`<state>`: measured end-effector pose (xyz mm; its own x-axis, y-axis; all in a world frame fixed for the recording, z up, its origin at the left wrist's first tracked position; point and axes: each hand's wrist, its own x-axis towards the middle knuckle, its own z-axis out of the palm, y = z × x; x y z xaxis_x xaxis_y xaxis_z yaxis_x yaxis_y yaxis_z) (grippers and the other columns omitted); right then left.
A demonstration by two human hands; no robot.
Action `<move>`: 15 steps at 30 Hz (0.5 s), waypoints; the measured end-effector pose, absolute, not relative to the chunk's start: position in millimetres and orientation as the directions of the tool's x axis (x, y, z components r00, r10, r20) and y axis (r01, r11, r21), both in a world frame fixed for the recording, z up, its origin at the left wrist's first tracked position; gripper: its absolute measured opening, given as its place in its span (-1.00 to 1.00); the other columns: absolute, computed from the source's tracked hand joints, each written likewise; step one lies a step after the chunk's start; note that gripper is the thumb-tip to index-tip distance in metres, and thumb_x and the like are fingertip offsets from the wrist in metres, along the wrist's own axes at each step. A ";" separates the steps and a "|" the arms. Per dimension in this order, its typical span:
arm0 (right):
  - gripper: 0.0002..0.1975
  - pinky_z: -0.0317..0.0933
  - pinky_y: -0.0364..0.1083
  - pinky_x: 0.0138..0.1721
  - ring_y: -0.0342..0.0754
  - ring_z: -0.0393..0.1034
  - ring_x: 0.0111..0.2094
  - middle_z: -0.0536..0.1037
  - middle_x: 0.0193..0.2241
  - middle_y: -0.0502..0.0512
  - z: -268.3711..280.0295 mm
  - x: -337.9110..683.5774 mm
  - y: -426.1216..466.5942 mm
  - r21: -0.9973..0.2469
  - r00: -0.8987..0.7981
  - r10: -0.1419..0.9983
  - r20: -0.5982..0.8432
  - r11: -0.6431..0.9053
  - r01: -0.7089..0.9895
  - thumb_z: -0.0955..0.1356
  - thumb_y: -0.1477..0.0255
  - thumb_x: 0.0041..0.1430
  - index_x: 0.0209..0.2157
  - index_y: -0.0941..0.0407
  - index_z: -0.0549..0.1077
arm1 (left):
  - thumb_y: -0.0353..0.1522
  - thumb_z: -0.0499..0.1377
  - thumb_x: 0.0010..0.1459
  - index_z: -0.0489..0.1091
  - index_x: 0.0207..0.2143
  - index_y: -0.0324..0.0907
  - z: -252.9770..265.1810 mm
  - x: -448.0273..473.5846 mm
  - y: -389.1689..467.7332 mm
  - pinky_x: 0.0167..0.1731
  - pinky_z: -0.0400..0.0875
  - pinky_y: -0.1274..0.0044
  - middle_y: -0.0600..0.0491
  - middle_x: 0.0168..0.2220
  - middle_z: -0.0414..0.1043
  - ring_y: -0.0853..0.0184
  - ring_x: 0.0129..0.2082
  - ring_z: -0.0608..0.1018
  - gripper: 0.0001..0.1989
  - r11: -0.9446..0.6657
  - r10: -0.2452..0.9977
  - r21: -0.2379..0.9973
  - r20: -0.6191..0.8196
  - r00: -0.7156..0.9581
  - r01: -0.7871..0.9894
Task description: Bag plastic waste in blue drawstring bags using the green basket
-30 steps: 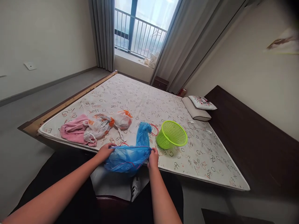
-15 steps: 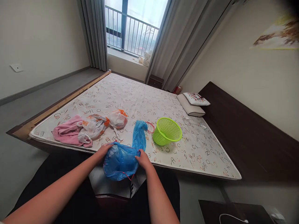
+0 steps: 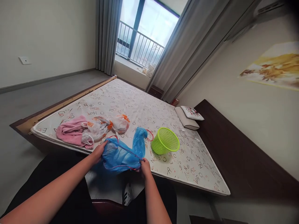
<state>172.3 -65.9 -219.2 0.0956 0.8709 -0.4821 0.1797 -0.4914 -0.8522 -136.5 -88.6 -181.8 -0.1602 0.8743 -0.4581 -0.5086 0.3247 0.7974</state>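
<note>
Between my two hands a blue drawstring garbage bag [image 3: 120, 158] is stretched wide, its mouth facing up and its red drawstring showing along the rim. The fingers of my left hand [image 3: 99, 151] are closed on the left side of the rim. My right hand [image 3: 145, 166] pinches the right side. Just beyond the bag, a blue crumpled plastic bag with a red string [image 3: 139, 143] lies on the mattress. Right of that stands a light green mesh basket [image 3: 165, 141], tilted a little, with its opening toward me.
On the mattress [image 3: 187, 174] at left lie a pink towel [image 3: 71, 132] and white-and-orange plastic bags [image 3: 99, 128]. A beige pillow [image 3: 187, 117] and a patterned cushion [image 3: 192, 113] rest near the dark headboard [image 3: 224, 146]. A shoe [image 3: 127, 194] shows below the garbage bag.
My hands have spread further apart, pulling the garbage bag's rim wider and tauter. My head view has tilted, so the room appears shifted. The basket and the things on the mattress stay put.
</note>
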 end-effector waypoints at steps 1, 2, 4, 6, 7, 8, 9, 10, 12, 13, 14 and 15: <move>-0.78 0.30 -0.08 -0.52 -0.05 0.41 -0.57 0.46 -0.56 -0.08 -216.2 170.5 -68.7 -0.861 0.089 0.870 -0.485 -0.493 0.122 0.39 0.24 0.03 -0.32 0.04 0.38 | -0.17 0.19 0.21 0.52 -0.08 -0.30 -182.4 -139.8 -89.4 -0.13 0.60 0.30 -0.17 -0.23 0.65 0.04 -0.17 0.69 -0.61 0.328 0.892 0.855 -0.420 -0.165 -0.401; -0.75 0.34 -0.07 -0.50 -0.04 0.45 -0.54 0.51 -0.51 -0.05 -212.8 169.4 -71.3 -0.870 0.079 0.869 -0.488 -0.492 0.039 0.41 0.24 0.02 -0.29 0.05 0.38 | -0.20 0.21 0.17 0.52 -0.05 -0.29 -183.3 -143.1 -90.4 -0.07 0.57 0.29 -0.17 -0.17 0.65 0.01 -0.11 0.67 -0.60 0.332 0.904 0.902 -0.388 -0.178 -0.276; -0.71 0.42 -0.04 -0.41 -0.03 0.53 -0.45 0.60 -0.41 0.01 -205.4 168.4 -75.7 -0.853 0.047 0.863 -0.502 -0.486 -0.190 0.45 0.28 -0.02 -0.25 0.05 0.41 | -0.32 0.28 0.02 0.49 0.04 -0.31 -186.3 -147.8 -93.7 0.09 0.48 0.26 -0.21 -0.03 0.62 -0.10 0.06 0.59 -0.50 0.345 0.908 0.934 -0.356 -0.222 -0.087; -0.68 0.47 0.01 -0.32 -0.01 0.57 -0.38 0.65 -0.34 0.04 -198.2 167.4 -79.9 -0.779 -0.004 0.853 -0.522 -0.478 -0.406 0.49 0.35 -0.06 -0.22 0.05 0.43 | -0.44 0.32 -0.15 0.41 0.18 -0.34 -190.5 -147.6 -99.8 0.27 0.28 0.18 -0.29 0.17 0.49 -0.23 0.25 0.42 -0.26 0.359 0.900 0.932 -0.333 -0.282 0.044; -0.66 0.48 0.02 -0.29 -0.01 0.57 -0.37 0.66 -0.33 0.03 -194.8 165.8 -82.5 -0.745 -0.032 0.851 -0.524 -0.476 -0.468 0.51 0.37 -0.07 -0.21 0.05 0.45 | -0.46 0.34 -0.20 0.34 0.26 -0.34 -192.7 -144.8 -104.0 0.33 0.16 0.14 -0.34 0.28 0.37 -0.26 0.34 0.31 -0.14 0.349 0.908 0.924 -0.294 -0.298 0.153; -0.65 0.49 0.02 -0.27 -0.01 0.57 -0.38 0.66 -0.33 0.02 -191.6 163.2 -85.7 -0.732 -0.057 0.855 -0.516 -0.475 -0.488 0.52 0.38 -0.08 -0.21 0.04 0.46 | -0.45 0.36 -0.21 0.27 0.33 -0.32 -194.5 -140.2 -108.5 0.37 0.04 0.10 -0.36 0.37 0.23 -0.27 0.41 0.19 -0.05 0.318 0.928 0.904 -0.235 -0.288 0.285; -0.64 0.49 0.01 -0.25 -0.02 0.57 -0.37 0.67 -0.32 0.01 -188.4 159.3 -89.5 -0.734 -0.081 0.863 -0.499 -0.470 -0.490 0.53 0.37 -0.08 -0.20 0.05 0.47 | -0.42 0.38 -0.19 0.20 0.38 -0.27 -196.1 -134.0 -113.2 0.40 -0.06 0.06 -0.35 0.44 0.10 -0.24 0.46 0.07 0.01 0.258 0.956 0.866 -0.166 -0.241 0.429; -0.63 0.49 0.00 -0.23 -0.02 0.57 -0.35 0.67 -0.31 0.02 -185.3 154.3 -94.1 -0.743 -0.103 0.874 -0.474 -0.460 -0.486 0.55 0.35 -0.08 -0.20 0.05 0.48 | -0.38 0.38 -0.14 0.13 0.43 -0.20 -197.3 -126.7 -117.5 0.41 -0.14 0.04 -0.31 0.48 -0.01 -0.20 0.49 -0.02 0.04 0.169 0.983 0.808 -0.095 -0.159 0.564; -0.60 0.49 -0.02 -0.17 0.00 0.59 -0.27 0.69 -0.24 0.05 -178.4 142.3 -105.0 -0.768 -0.151 0.897 -0.415 -0.434 -0.471 0.57 0.27 -0.05 -0.16 0.06 0.51 | -0.31 0.37 -0.05 0.01 0.49 -0.07 -200.0 -112.1 -123.7 0.41 -0.25 0.00 -0.19 0.52 -0.12 -0.12 0.52 -0.11 0.07 -0.022 0.999 0.699 -0.008 0.038 0.715; -0.58 0.49 -0.02 -0.15 0.01 0.59 -0.22 0.69 -0.21 0.07 -174.7 136.4 -110.7 -0.777 -0.186 0.901 -0.392 -0.432 -0.458 0.57 0.22 -0.02 -0.13 0.06 0.52 | -0.30 0.35 -0.02 -0.05 0.50 -0.03 -202.0 -106.5 -125.0 0.40 -0.28 -0.02 -0.16 0.52 -0.10 -0.09 0.52 -0.10 0.08 -0.085 0.993 0.665 -0.001 0.115 0.742; -0.56 0.48 -0.02 -0.14 0.02 0.60 -0.19 0.69 -0.18 0.08 -170.8 131.3 -116.3 -0.781 -0.231 0.897 -0.377 -0.442 -0.442 0.56 0.16 0.02 -0.11 0.06 0.53 | -0.31 0.33 0.00 -0.09 0.51 -0.01 -204.7 -103.0 -124.9 0.40 -0.29 -0.04 -0.15 0.51 -0.05 -0.07 0.51 -0.04 0.08 -0.104 0.987 0.645 -0.025 0.157 0.757; -0.54 0.48 -0.01 -0.15 0.04 0.60 -0.18 0.69 -0.17 0.09 -166.9 127.7 -121.2 -0.782 -0.280 0.887 -0.367 -0.457 -0.423 0.54 0.11 0.05 -0.09 0.06 0.53 | -0.32 0.31 0.01 -0.08 0.51 -0.02 -208.0 -101.9 -123.3 0.39 -0.26 -0.05 -0.16 0.49 0.03 -0.07 0.49 0.04 0.05 -0.064 0.984 0.639 -0.086 0.154 0.767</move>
